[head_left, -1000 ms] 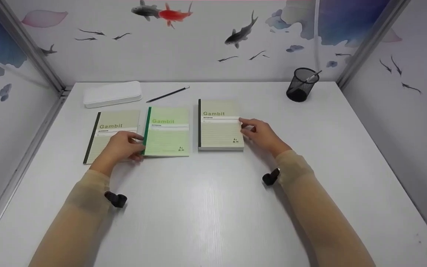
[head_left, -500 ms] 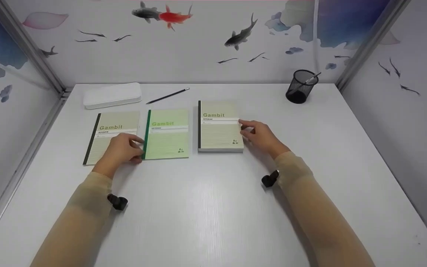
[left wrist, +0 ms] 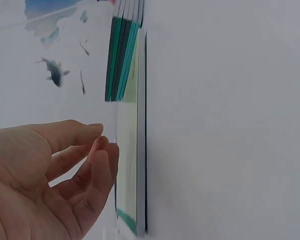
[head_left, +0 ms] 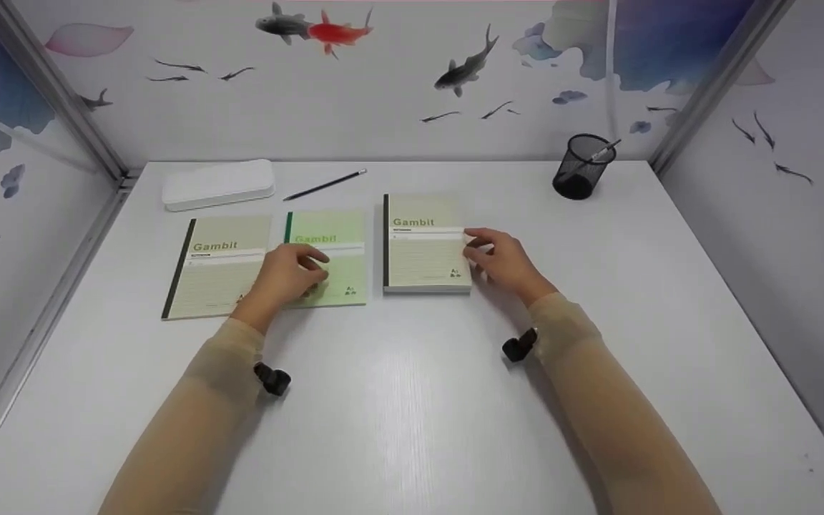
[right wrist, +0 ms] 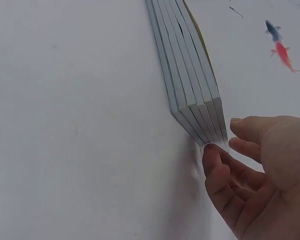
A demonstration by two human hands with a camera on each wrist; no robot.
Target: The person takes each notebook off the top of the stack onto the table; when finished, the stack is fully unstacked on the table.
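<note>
Head view: I see the left hand [head_left: 287,275], left of centre, loosely curled over the green notebook [head_left: 347,272], holding nothing. Right hand [head_left: 508,265], right of centre: fingers half-bent, tips at the notebook stack's [head_left: 423,250] right edge, not gripping. Beige notebook [head_left: 204,279] at left. Beyond: case [head_left: 219,184], upper left; pencil [head_left: 325,184]; cup [head_left: 575,187], upper right.

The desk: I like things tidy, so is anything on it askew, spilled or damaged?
Only the pencil seems mildly out of place: it lies loose and slanted behind the green notebook, though a mesh cup stands nearby. No spill or damage shows.
</note>
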